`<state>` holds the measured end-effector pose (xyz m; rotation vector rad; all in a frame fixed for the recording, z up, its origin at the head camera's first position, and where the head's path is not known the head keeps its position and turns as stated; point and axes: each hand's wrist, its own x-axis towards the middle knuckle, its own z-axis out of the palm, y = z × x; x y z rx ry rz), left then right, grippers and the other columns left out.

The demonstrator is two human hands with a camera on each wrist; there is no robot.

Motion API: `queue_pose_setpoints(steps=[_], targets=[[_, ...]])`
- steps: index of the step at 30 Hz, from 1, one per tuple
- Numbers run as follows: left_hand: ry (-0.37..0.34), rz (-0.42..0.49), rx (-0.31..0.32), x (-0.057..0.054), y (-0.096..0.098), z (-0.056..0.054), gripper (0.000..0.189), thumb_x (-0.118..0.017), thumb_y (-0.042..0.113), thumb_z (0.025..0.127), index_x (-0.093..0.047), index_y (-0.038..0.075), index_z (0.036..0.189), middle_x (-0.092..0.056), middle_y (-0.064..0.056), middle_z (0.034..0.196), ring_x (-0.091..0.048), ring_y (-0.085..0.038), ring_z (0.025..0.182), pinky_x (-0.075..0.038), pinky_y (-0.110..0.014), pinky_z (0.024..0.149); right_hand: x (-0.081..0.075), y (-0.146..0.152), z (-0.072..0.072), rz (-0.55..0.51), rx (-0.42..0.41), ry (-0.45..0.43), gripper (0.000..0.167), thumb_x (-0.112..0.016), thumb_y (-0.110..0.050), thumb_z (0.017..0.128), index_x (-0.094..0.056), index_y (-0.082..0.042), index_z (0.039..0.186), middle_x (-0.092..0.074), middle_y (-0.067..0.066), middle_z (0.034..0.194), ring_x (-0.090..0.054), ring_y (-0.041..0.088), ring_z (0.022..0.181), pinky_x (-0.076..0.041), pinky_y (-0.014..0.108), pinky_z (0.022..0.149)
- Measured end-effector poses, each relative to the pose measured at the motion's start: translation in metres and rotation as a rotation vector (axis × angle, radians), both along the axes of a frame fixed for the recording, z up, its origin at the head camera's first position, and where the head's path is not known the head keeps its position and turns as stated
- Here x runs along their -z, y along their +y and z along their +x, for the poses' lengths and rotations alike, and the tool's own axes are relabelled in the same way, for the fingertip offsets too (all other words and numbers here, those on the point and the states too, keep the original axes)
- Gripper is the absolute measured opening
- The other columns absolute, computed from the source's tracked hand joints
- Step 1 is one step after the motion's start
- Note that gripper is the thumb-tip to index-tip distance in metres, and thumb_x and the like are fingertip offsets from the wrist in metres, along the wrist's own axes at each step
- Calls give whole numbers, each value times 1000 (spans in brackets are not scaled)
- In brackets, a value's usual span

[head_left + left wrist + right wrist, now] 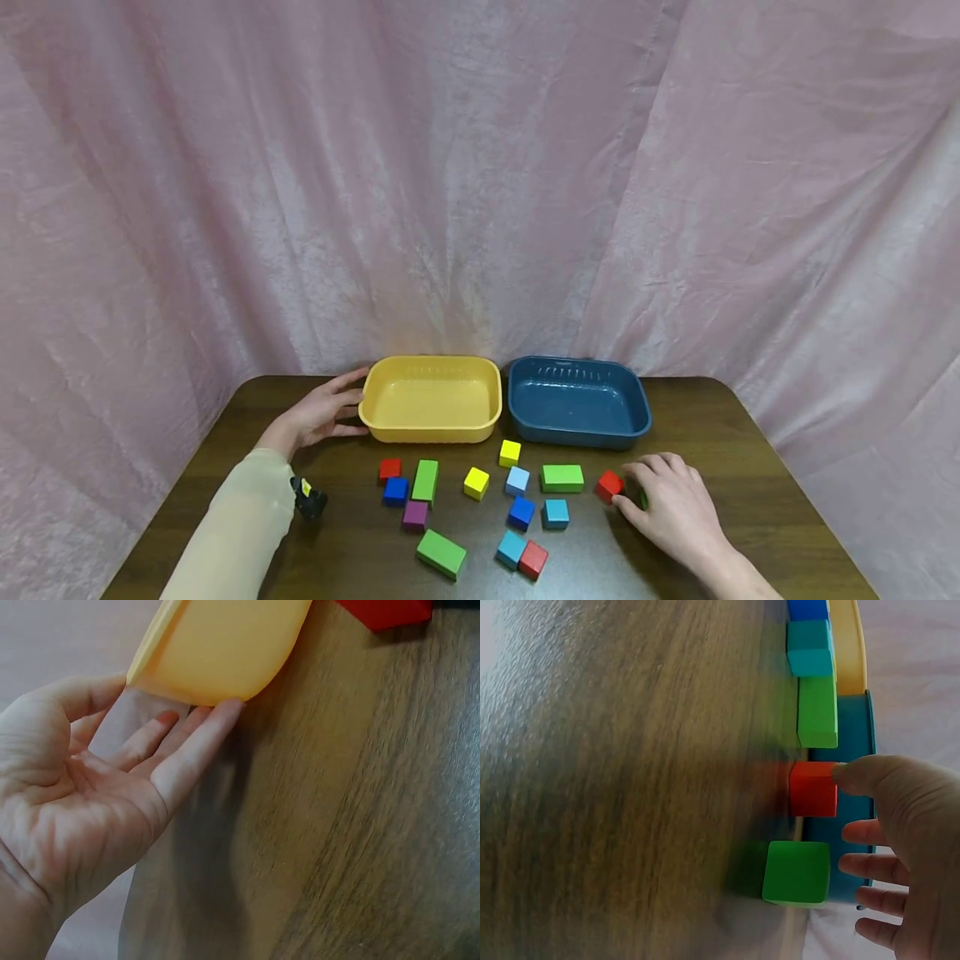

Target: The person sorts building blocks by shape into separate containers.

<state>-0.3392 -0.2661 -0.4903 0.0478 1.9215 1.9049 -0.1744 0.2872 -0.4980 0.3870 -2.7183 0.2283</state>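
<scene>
My left hand (322, 412) is at the left end of a yellow plastic tray (431, 435). Its fairly straight, spread fingers touch the tray's rim and side in the left wrist view. On the right, my right hand (678, 508) hovers low over a green block (796, 871), which is mostly hidden under it in the head view. Its thumb points toward a red cube (610, 487) just left of the hand and overlaps that cube's edge in the right wrist view. The right fingers are spread and loosely bent, with nothing gripped between them.
A dark blue tray (581, 437) stands right of the yellow one, before a pink curtain (480, 183). Several coloured cubes and blocks lie across the wooden table (360, 550), including a green block (442, 554), a purple cube (416, 516) and a yellow cube (476, 483).
</scene>
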Motion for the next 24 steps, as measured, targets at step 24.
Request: queue_pose_setpoints(steps=[24], targets=[[-70,86,8,8,-20,5,66,-52,17,109,-20,30,166,-41,-19,151,-62,-30,118,-49,-62,98,8,-14,-5,-36,-8,-3,31,-87,-42,76,-75,-17,89,-68,3,103,-56,37,113,-45,60,93]])
